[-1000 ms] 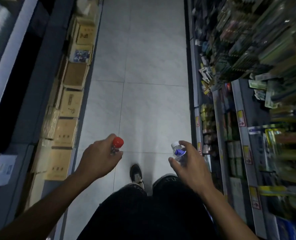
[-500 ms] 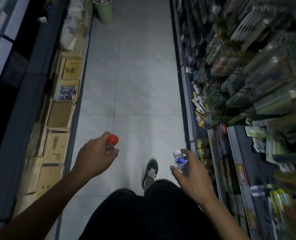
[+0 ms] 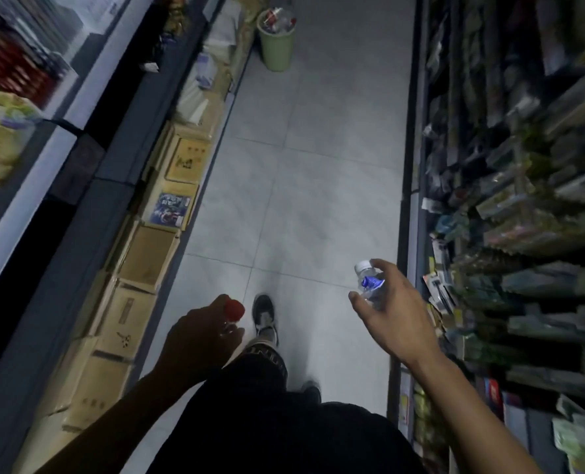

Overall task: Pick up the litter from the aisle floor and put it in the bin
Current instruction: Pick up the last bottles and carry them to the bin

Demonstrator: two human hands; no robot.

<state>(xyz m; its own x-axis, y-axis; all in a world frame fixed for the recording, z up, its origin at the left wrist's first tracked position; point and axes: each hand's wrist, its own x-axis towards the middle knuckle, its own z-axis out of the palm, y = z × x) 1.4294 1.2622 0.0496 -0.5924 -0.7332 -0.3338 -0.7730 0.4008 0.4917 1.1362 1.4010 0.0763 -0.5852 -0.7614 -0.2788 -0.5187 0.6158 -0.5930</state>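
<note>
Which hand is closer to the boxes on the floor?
Left. The left hand, holding a red-capped bottle, is just beside the boxes; the right hand is across the aisle by the shelves.

Both forearms are bare from the near edge of the view to the wrists, with no sleeve, watch or band showing. The left hand and the right hand wear no gloves and no rings that can be made out. The legs are in black trousers; at the hem of the left leg runs a band with pale lettering, too blurred to read. The far foot wears a dark shoe with pale laces and a pale sole edge.
</note>
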